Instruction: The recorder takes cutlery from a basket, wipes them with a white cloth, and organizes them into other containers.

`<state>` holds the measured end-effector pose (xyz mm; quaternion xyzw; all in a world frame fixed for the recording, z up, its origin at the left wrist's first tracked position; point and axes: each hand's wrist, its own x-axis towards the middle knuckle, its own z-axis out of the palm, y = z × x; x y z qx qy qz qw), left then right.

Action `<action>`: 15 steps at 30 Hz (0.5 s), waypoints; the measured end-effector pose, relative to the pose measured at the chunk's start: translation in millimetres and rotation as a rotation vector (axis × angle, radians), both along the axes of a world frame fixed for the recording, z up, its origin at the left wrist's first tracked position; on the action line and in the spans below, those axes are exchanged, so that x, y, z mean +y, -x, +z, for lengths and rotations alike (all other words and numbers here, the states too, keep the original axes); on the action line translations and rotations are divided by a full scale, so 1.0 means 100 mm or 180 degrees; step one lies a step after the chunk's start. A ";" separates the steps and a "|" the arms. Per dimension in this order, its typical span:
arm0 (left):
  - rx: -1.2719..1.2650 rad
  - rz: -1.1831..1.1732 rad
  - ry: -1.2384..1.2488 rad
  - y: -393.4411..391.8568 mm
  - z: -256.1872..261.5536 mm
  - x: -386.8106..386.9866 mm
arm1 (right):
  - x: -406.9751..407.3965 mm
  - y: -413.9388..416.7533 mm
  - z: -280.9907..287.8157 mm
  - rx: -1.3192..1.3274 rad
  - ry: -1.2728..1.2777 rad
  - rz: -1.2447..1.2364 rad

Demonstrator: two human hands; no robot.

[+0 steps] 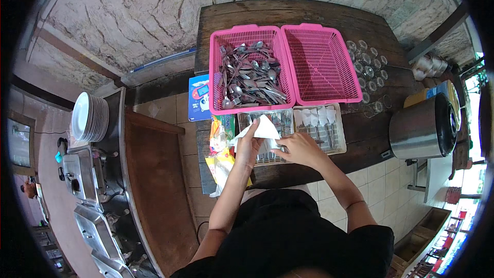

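My left hand holds a white paper napkin, its thumb pressed on the folded sheet. At the napkin's right edge, the fingers of my right hand close around what looks like metal cutlery, mostly hidden by the fingers. Under both hands lies a pale plastic basket with cutlery in it. A cream basket to its right contains several pieces of cutlery wrapped in white napkins. Beyond these, a pink basket is heaped with loose spoons and forks.
Another pink basket stands beside the heaped one on the wooden table. Drinking glasses and a steel dispenser are to the right. Plastic packets and a blue box sit left. A counter holds stacked plates and chafing dishes.
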<state>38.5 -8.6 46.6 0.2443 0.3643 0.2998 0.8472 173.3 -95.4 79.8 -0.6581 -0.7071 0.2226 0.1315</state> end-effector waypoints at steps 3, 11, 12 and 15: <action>-0.0328 -0.0205 -0.0091 -0.03 -0.03 0.02 | -0.04 -0.04 -0.19 0.0130 -0.0268 -0.0136; 0.1347 -0.0145 -0.2447 0.40 -0.41 0.24 | -0.18 -0.13 -0.15 0.1211 0.0287 -0.0945; 0.1353 -0.0150 -0.2443 0.45 -0.39 0.20 | -0.20 -0.15 -0.13 0.1294 0.0443 -0.1013; 0.1826 -0.1055 -0.1126 0.55 -0.20 0.08 | -0.21 -0.20 -0.12 0.1383 0.0610 -0.1056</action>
